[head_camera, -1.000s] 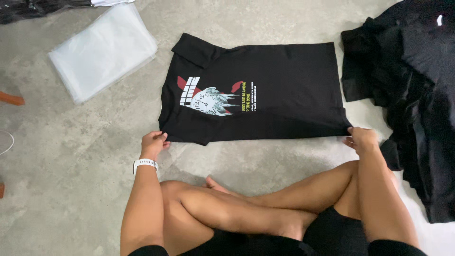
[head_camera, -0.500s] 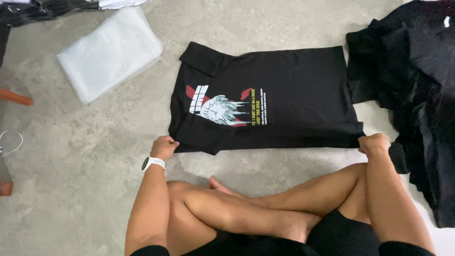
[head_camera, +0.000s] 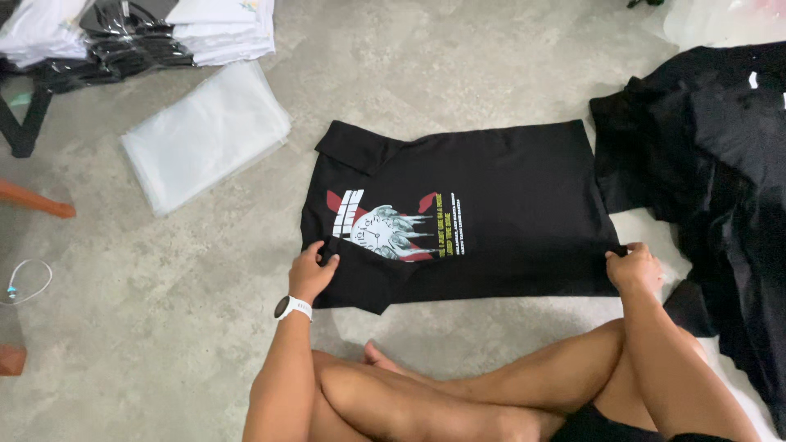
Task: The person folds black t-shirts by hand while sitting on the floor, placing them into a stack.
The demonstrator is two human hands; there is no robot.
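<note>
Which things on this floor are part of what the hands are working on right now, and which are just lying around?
In hand:
- black printed T-shirt, spread flat on the floor
- left hand gripping its near edge
- right hand gripping its near edge

Lying about:
- pile of black garments
- clear plastic bags
- stacks of packed shirts
- white cable

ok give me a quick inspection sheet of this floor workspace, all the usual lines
surface: grey concrete floor, bare between the piles.
job's things: black printed t-shirt lying flat, its near edge folded over onto the print.
clutter: stack of clear plastic bags at left; heap of black garments at right; bagged folded shirts top left.
grippers: left hand grips the shirt's folded edge by the print; right hand pinches the same edge at the other end.
cables: a thin white cord loops on the floor at far left.
surroundings: orange bar and dark stand leg at left; the person's crossed legs.
</note>
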